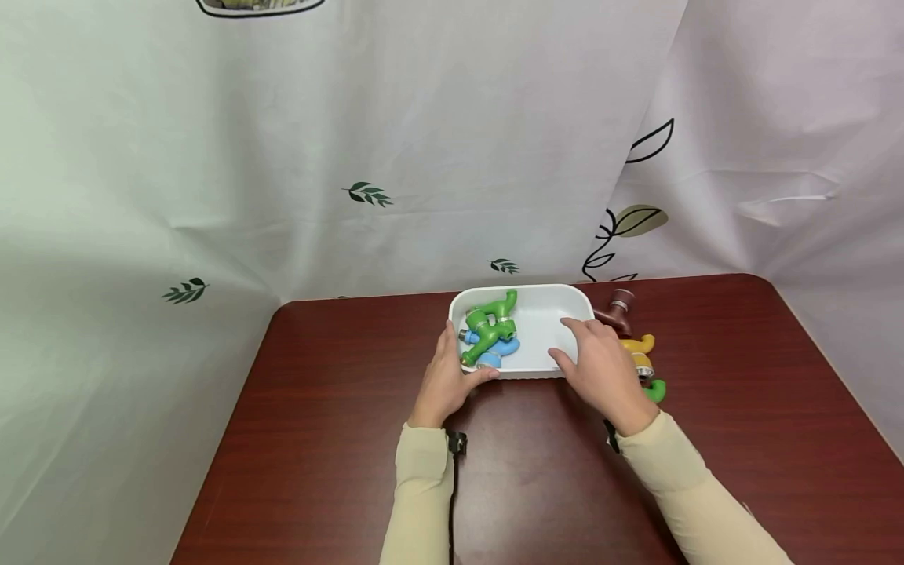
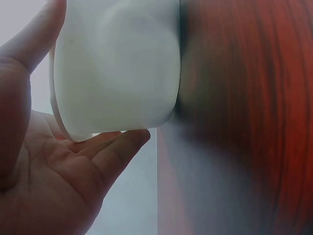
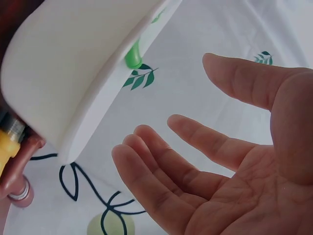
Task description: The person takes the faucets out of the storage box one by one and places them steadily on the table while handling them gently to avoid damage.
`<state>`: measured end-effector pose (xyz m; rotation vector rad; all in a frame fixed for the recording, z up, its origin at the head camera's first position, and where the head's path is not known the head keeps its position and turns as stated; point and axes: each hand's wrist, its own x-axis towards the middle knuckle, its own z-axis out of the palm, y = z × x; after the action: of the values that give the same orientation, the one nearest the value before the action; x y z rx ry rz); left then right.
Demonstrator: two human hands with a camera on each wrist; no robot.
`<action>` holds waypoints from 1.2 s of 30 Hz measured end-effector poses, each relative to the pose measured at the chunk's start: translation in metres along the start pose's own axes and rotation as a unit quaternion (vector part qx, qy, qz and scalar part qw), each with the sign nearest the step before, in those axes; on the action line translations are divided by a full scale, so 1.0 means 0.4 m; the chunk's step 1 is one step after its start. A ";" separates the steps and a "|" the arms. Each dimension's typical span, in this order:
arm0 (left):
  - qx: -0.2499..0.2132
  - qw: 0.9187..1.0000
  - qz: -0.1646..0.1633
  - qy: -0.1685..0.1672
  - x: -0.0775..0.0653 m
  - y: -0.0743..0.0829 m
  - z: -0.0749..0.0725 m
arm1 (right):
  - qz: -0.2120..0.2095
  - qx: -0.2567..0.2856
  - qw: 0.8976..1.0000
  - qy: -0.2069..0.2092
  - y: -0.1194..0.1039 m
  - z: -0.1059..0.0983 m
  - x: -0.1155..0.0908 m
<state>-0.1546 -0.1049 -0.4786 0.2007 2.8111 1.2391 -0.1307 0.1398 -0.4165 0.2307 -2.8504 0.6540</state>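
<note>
A white plastic tray point(image 1: 544, 289) stands on a dark red table point(image 1: 339, 408). A green pipe fitting point(image 1: 487, 326) lies in its left half on top of a blue fitting point(image 1: 503, 349). My left hand point(image 1: 448, 377) is at the tray's front left corner. In the left wrist view its palm point(image 2: 63, 181) and straight fingers lie against the tray wall point(image 2: 117, 63). My right hand point(image 1: 600, 365) hovers over the tray's right end. The right wrist view shows that hand point(image 3: 220, 166) spread, holding nothing, just clear of the tray's rim point(image 3: 73, 73).
Right of the tray, partly behind my right hand, lie a brown fitting point(image 1: 617, 308), a yellow fitting point(image 1: 639, 345) and a small green fitting point(image 1: 657, 390). White leaf-print curtains point(image 1: 367, 192) close off the back and sides of the table.
</note>
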 end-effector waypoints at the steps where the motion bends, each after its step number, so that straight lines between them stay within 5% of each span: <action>1: 0.000 1.000 0.000 0.000 0.000 0.000 -0.001 | -0.001 0.001 1.000 -0.003 -0.005 0.001 0.005; 19: 0.006 1.000 0.016 0.008 0.007 0.004 -0.003 | -0.038 0.025 0.999 -0.012 -0.062 0.051 0.069; 36: 0.003 1.000 0.015 0.002 0.003 0.001 0.000 | -0.060 0.019 0.994 -0.086 -0.140 0.082 0.127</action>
<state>-0.1559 -0.1042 -0.4784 0.2409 2.8257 1.2392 -0.1741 0.0701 -0.4102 0.4818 -2.9589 0.6948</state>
